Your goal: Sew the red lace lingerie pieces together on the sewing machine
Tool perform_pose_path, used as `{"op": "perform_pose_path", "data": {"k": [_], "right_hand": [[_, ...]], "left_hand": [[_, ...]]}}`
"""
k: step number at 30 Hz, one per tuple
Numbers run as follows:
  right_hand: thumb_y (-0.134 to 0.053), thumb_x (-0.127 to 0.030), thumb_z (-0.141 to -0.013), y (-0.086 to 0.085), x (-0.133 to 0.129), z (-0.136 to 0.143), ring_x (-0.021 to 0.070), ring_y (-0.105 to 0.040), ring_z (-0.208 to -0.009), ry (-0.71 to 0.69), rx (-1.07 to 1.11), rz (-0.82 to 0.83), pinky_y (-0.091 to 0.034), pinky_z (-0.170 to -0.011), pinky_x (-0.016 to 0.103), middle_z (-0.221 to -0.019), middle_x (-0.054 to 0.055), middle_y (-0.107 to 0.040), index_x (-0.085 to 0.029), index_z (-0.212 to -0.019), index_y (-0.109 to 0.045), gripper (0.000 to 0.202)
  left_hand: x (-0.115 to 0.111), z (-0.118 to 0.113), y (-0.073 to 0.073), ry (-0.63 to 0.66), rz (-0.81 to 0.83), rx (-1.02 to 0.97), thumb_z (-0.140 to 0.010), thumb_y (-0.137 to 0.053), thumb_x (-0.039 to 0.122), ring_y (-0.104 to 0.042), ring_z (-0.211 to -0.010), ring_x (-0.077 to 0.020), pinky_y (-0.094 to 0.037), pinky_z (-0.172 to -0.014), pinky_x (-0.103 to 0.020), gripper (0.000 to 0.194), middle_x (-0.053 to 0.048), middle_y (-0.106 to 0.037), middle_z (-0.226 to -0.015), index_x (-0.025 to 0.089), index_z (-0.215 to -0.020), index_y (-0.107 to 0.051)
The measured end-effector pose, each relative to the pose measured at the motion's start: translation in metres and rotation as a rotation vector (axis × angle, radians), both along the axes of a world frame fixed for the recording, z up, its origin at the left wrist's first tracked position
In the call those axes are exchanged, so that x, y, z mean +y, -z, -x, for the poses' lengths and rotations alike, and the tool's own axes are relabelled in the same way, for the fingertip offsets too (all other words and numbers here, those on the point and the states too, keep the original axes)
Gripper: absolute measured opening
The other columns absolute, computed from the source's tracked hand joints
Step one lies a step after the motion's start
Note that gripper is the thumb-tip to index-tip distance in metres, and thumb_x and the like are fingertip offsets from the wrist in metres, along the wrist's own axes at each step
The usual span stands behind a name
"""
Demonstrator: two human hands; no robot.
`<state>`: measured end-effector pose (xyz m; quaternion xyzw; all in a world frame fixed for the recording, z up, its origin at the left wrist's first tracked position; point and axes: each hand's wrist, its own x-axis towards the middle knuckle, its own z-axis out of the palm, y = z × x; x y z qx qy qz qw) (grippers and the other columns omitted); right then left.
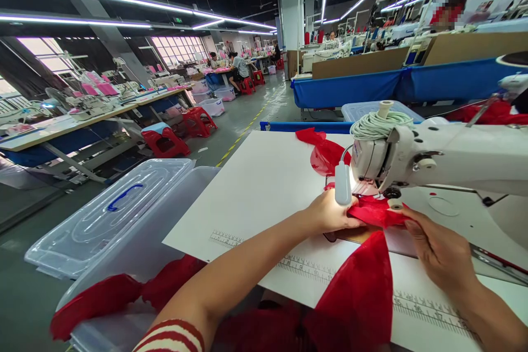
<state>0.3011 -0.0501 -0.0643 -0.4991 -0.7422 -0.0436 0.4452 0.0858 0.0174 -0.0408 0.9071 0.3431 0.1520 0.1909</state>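
Under the head of a white sewing machine, sheer red fabric lies near the needle area, lit by a small lamp. My left hand rests beside the lamp, its fingers closed on the fabric's left edge. To the right, my right hand pinches the same fabric between thumb and fingers. A wide red piece hangs down over the table's front edge. More red fabric lies behind the machine head. The needle itself is hidden.
The white table has ruler markings along its front. At the left stands a clear plastic box with a lid, red fabric draped over it. Red stools, other sewing tables and several people are farther back.
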Motion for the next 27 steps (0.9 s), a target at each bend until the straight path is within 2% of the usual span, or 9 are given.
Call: {"op": "perform_pose_path", "data": {"k": [5, 7, 11, 15, 18, 20, 23, 25, 27], "right_hand": [[-0.043, -0.03, -0.098, 0.007, -0.002, -0.002, 0.0194, -0.073, -0.079, -0.162, -0.019, -0.091, -0.056, -0.067, 0.027, -0.095, 0.003, -0.075, -0.027, -0.111, -0.062, 0.024], [-0.042, -0.026, -0.098, 0.014, -0.003, -0.005, 0.0191, -0.072, -0.082, -0.21, -0.035, -0.063, -0.055, -0.071, 0.027, -0.098, 0.003, -0.075, -0.028, -0.115, -0.06, 0.025], [-0.048, -0.023, -0.094, 0.025, -0.003, -0.009, 0.0182, -0.07, -0.075, -0.269, -0.101, 0.027, -0.053, -0.069, 0.027, -0.092, 0.003, -0.073, -0.028, -0.109, -0.061, 0.02], [-0.039, -0.008, -0.085, 0.027, -0.001, -0.004, 0.0189, -0.068, -0.083, -0.364, -0.221, -0.007, -0.053, -0.07, 0.028, -0.1, 0.006, -0.071, -0.025, -0.119, -0.055, 0.041], [-0.03, 0.007, -0.075, 0.023, 0.0, 0.002, 0.0164, -0.065, -0.08, -0.284, -0.35, -0.04, -0.049, -0.066, 0.025, -0.1, 0.007, -0.067, -0.021, -0.122, -0.053, 0.059], [-0.03, 0.011, -0.069, 0.018, 0.0, 0.005, 0.0152, -0.061, -0.069, -0.246, -0.428, -0.057, -0.044, -0.058, 0.025, -0.091, 0.004, -0.065, -0.021, -0.108, -0.057, 0.057], [-0.038, 0.009, -0.065, 0.012, 0.002, 0.007, 0.0154, -0.054, -0.06, -0.227, -0.508, -0.069, -0.037, -0.051, 0.026, -0.077, 0.002, -0.06, -0.021, -0.086, -0.056, 0.041], [-0.039, 0.007, -0.064, 0.01, 0.004, 0.007, 0.0159, -0.056, -0.063, -0.224, -0.526, -0.074, -0.037, -0.051, 0.027, -0.084, 0.003, -0.064, -0.021, -0.084, -0.057, 0.038], [-0.038, 0.006, -0.063, 0.01, 0.005, 0.008, 0.0155, -0.059, -0.067, -0.233, -0.511, -0.093, -0.04, -0.053, 0.027, -0.1, 0.005, -0.07, -0.02, -0.09, -0.06, 0.043]], "left_hand": [[-0.015, 0.004, 0.011, -0.021, -0.232, 0.092, -0.086, -0.062, 0.022, -0.049, -0.064, -0.0147, -0.036, -0.057, -0.026, 0.024, 0.001, -0.052, -0.068, 0.018, -0.067, -0.048], [-0.021, 0.007, 0.017, -0.001, -0.335, 0.13, -0.09, -0.055, 0.018, -0.05, -0.064, -0.0152, -0.035, -0.055, -0.026, 0.021, -0.001, -0.055, -0.07, 0.018, -0.069, -0.052], [-0.027, 0.012, 0.028, 0.047, -0.521, 0.156, -0.092, -0.042, 0.009, -0.053, -0.063, -0.0148, -0.035, -0.053, -0.026, 0.024, -0.003, -0.061, -0.076, 0.016, -0.078, -0.061], [-0.025, 0.01, 0.036, 0.056, -0.64, 0.14, -0.091, -0.038, 0.006, -0.047, -0.053, -0.014, -0.03, -0.045, -0.026, 0.031, -0.002, -0.056, -0.066, 0.016, -0.071, -0.06], [-0.025, 0.008, 0.039, 0.057, -0.681, 0.123, -0.089, -0.037, 0.003, -0.046, -0.051, -0.0129, -0.027, -0.043, -0.026, 0.033, -0.002, -0.056, -0.067, 0.016, -0.068, -0.059], [-0.028, 0.007, 0.038, 0.055, -0.688, 0.116, -0.089, -0.038, 0.004, -0.047, -0.053, -0.0126, -0.028, -0.042, -0.025, 0.031, -0.002, -0.057, -0.07, 0.016, -0.07, -0.059], [-0.036, 0.007, 0.029, 0.048, -0.674, 0.114, -0.087, -0.042, 0.005, -0.049, -0.056, -0.0131, -0.034, -0.044, -0.024, 0.024, -0.004, -0.058, -0.075, 0.015, -0.074, -0.06], [-0.041, 0.008, 0.02, 0.059, -0.607, 0.114, -0.084, -0.046, 0.013, -0.05, -0.06, -0.0142, -0.04, -0.047, -0.025, 0.016, -0.006, -0.058, -0.078, 0.014, -0.079, -0.061], [-0.045, 0.009, 0.011, 0.08, -0.503, 0.107, -0.085, -0.046, 0.026, -0.051, -0.062, -0.0158, -0.046, -0.051, -0.027, 0.02, -0.008, -0.057, -0.081, 0.013, -0.084, -0.062]]}}
